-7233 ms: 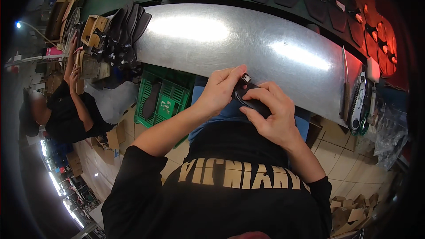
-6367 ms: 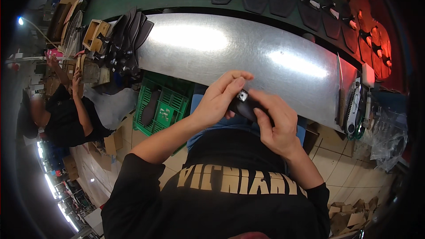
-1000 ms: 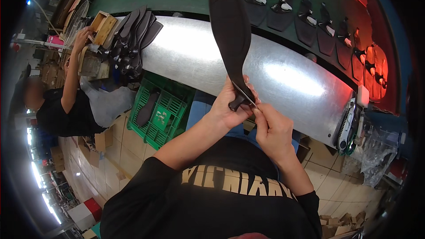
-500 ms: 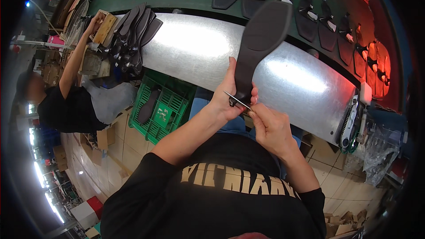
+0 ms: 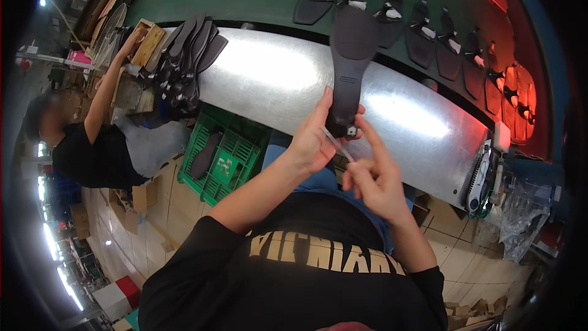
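A dark sandal sole (image 5: 349, 79) stands up over the metal ledge, toe end away from me. My left hand (image 5: 312, 138) grips it near the heel end, thumb along its left side. A small dark piece with a light spot, perhaps a heel or buckle, shows at that near end. In my right hand (image 5: 376, 181) is a thin, pale, slim tool (image 5: 339, 145), whose exact kind I cannot make out. It slants across towards my left palm. The right index finger reaches up beside the sole's near end, while the other fingers curl around the tool.
Beyond the metal ledge (image 5: 263, 61), a green conveyor belt (image 5: 245, 0) carries a row of dark sandals (image 5: 422, 34), red-lit at the right. Stacked soles (image 5: 190, 55) lie at the left, above a green crate (image 5: 223, 168). A co-worker (image 5: 92, 147) reaches toward a wooden box (image 5: 147, 43).
The sole has swung from a rightward slant to nearly upright and turned, showing a face with a small oval mark. My right index finger has stretched out toward its near end.
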`<state>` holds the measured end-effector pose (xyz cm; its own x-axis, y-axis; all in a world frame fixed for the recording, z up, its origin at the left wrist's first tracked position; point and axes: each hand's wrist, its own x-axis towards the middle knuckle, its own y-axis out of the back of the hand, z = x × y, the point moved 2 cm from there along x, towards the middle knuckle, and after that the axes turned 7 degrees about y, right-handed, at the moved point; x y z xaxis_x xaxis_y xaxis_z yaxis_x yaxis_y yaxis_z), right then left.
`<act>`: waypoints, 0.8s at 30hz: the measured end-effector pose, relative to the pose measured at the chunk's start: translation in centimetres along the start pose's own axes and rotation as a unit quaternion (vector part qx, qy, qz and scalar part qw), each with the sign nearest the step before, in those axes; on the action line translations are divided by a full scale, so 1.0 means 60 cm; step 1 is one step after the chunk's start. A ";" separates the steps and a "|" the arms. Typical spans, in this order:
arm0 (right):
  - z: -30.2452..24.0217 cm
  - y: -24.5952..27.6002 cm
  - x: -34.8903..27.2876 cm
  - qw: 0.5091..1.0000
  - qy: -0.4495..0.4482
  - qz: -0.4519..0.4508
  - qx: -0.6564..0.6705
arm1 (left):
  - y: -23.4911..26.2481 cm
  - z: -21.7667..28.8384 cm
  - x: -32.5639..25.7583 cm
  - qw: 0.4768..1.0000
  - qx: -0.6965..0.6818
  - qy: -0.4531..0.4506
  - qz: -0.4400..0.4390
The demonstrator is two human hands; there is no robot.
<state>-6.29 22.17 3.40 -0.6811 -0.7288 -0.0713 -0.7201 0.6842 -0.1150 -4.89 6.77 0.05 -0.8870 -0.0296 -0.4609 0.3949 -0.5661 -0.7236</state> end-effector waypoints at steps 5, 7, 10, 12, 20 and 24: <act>0.037 0.002 0.011 0.982 -0.043 0.058 0.176 | 0.007 -0.015 0.001 1.000 0.001 -0.022 -0.019; 0.039 0.014 0.010 0.955 -0.053 0.051 0.288 | 0.002 -0.009 -0.004 0.998 0.017 -0.040 -0.037; 0.035 0.023 0.010 0.936 -0.055 0.038 0.345 | 0.012 -0.006 -0.004 0.995 0.066 -0.033 -0.071; 0.033 0.028 0.011 0.931 -0.055 0.033 0.359 | 0.018 -0.005 -0.004 0.993 0.087 -0.017 -0.083; 0.038 0.007 0.010 0.952 -0.078 0.028 0.296 | 0.023 -0.006 -0.010 0.987 0.128 -0.085 -0.058; 0.041 0.004 0.005 0.935 -0.094 0.035 0.341 | 0.026 -0.010 -0.014 0.972 0.187 -0.127 -0.057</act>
<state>-6.37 22.06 0.90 -0.6411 -0.7191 -0.2680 -0.3796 0.6006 -0.7037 -3.37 6.40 -1.00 -0.9693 -0.1239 -0.2122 0.2172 -0.8361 -0.5038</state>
